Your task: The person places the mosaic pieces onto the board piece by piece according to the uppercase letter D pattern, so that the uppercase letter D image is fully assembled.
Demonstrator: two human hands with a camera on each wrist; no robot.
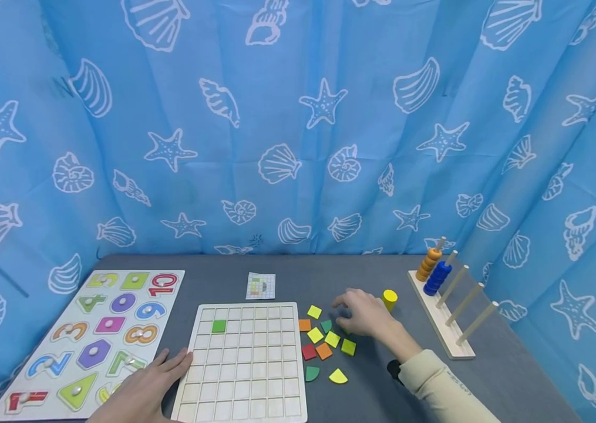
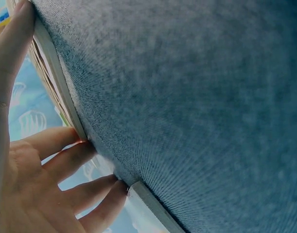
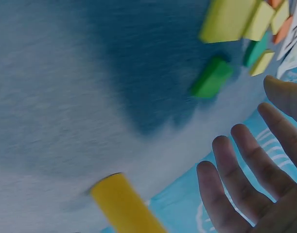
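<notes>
My left hand [image 1: 144,385] has its fingers extended along the left side of a pale wooden grid board [image 1: 242,373]. In the left wrist view the thumb and fingertips are right at the edge of that board [image 2: 65,94]. One light green square tile [image 1: 219,326] sits in an upper left cell of the grid. My right hand [image 1: 363,314] hovers at the far right side of the loose tiles, fingers loosely bent and nothing between them. Beneath it lies a green block [image 3: 212,77], mostly hidden by the hand in the head view. A yellow cylinder [image 1: 390,299] stands just beyond the right hand.
Loose pieces right of the board include a red tile [image 1: 309,352], an orange tile [image 1: 323,351] and a yellow quarter-circle [image 1: 338,376]. A small pattern card [image 1: 261,286] lies behind the board. A number puzzle [image 1: 110,343] lies left; a peg stand [image 1: 443,320] with rings stands right.
</notes>
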